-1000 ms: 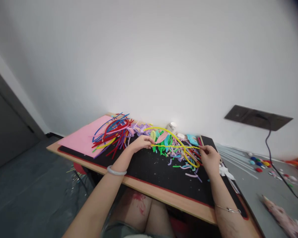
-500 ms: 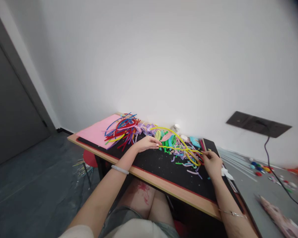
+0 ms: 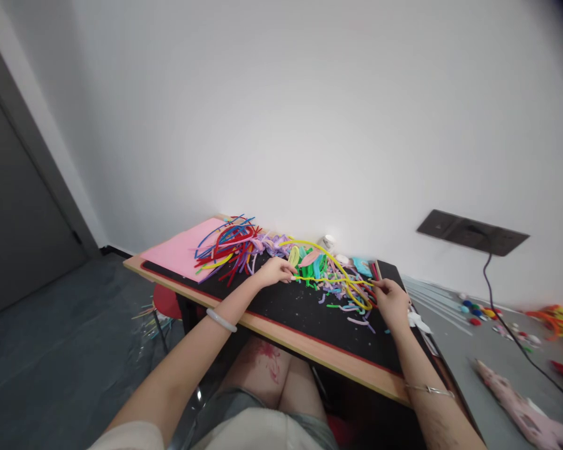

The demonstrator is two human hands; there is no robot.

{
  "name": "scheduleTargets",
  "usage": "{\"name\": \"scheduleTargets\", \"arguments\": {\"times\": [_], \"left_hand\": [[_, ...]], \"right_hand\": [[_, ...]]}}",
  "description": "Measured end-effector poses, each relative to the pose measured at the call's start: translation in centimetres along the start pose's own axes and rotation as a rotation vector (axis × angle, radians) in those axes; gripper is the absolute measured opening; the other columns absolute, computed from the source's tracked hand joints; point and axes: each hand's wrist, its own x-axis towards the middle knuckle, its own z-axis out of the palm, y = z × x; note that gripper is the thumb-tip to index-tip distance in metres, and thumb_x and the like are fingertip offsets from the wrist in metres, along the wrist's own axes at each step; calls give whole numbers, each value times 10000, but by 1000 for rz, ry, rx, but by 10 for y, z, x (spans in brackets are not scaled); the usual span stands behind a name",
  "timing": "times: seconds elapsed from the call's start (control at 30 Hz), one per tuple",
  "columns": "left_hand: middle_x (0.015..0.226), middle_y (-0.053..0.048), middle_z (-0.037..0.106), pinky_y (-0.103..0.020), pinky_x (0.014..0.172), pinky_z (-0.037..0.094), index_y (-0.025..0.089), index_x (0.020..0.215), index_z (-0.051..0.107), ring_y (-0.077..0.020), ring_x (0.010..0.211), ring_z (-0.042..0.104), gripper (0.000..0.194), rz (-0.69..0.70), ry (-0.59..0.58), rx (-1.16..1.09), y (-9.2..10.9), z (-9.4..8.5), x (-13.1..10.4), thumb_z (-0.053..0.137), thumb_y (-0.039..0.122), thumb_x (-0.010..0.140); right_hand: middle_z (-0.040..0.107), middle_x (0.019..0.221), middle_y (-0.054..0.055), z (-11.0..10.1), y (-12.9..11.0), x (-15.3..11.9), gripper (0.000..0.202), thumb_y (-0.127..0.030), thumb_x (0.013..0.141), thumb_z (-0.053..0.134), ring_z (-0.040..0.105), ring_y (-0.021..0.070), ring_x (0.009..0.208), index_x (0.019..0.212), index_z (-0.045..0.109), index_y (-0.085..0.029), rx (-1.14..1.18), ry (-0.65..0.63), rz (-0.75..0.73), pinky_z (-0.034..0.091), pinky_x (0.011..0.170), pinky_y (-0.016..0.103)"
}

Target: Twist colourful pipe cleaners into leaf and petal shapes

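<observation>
A thin yellow pipe cleaner [image 3: 331,280] stretches nearly level between my two hands. Its left end is pinched in the fingertips of my left hand [image 3: 276,272], and its right end in those of my right hand [image 3: 391,300]. Behind and beneath it, a thicker yellow strand [image 3: 335,261] curves over a pile of small cut pipe cleaner pieces [image 3: 340,294] in pastel colours. Green looped pieces [image 3: 315,267] and a pink leaf-like piece [image 3: 309,258] lie just past my left hand.
Red and blue pipe cleaners [image 3: 234,240] lie partly over a pink sheet [image 3: 182,250] at the table's left. A black mat [image 3: 286,315] covers the table. On the right, a grey surface [image 3: 450,350] holds pompoms [image 3: 473,310] and a pink bundle [image 3: 516,400].
The whole view has shifted slightly, so the table and wall socket appear a little further left. Both hands still hold the yellow pipe cleaner stretched between them.
</observation>
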Motion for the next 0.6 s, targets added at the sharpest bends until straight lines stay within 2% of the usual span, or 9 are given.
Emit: {"name": "scheduleTargets", "arguments": {"times": [0.13, 0.23, 0.43, 0.6], "left_hand": [[534, 9, 622, -215, 517, 463, 107, 665, 699, -102, 479, 567, 78, -35, -47, 59, 6, -9, 0, 748, 129, 608], [529, 1, 606, -204, 476, 421, 105, 593, 659, -89, 452, 527, 128, -80, -121, 58, 14, -20, -1, 759, 184, 610], [558, 24, 553, -192, 515, 393, 119, 650, 633, -53, 480, 457, 233, -221, -352, -71, 22, -35, -9, 789, 275, 574], [566, 13, 536, -210, 505, 355, 122, 646, 603, -51, 478, 391, 285, -327, -493, -129, 16, -37, -21, 801, 296, 539]], "right_hand": [[616, 670, 73, -1, 4, 1, 189, -289, 740, 516, 552, 203, 619, 672, 639, -163, -40, 4, -134, 392, 603, 308], [555, 658, 49, -3, 0, 0, 195, -247, 796, 500, 537, 188, 637, 655, 610, -169, -70, 17, -278, 384, 596, 291], [434, 644, 23, -9, -7, -2, 281, -199, 903, 458, 431, 171, 644, 643, 563, -181, -216, 197, -521, 361, 612, 286], [457, 690, 35, -19, -1, -2, 205, -151, 908, 456, 430, 178, 688, 776, 610, -178, -247, 167, -662, 374, 647, 291]]}}
